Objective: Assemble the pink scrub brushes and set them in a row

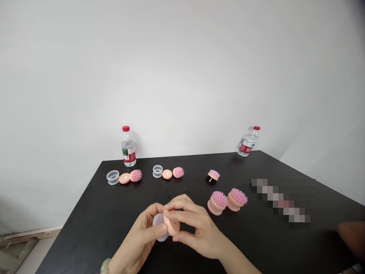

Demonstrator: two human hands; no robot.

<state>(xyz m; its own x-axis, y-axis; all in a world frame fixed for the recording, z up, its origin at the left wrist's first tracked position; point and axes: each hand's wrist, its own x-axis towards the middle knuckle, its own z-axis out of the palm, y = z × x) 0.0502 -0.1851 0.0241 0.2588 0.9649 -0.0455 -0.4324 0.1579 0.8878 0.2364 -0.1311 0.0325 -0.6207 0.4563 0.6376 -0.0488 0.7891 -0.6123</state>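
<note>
near on the black table [94, 213], the left hand [142, 230] grips the clear ring [157, 220] while the right hand [203, 230] pinches the peach disc [172, 226] against it, probably best kept square and pressed evenly.

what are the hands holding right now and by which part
The left hand holds a translucent piece around its side; the right hand holds a peach disc against it, by the disc's rim at top and bottom.
</note>
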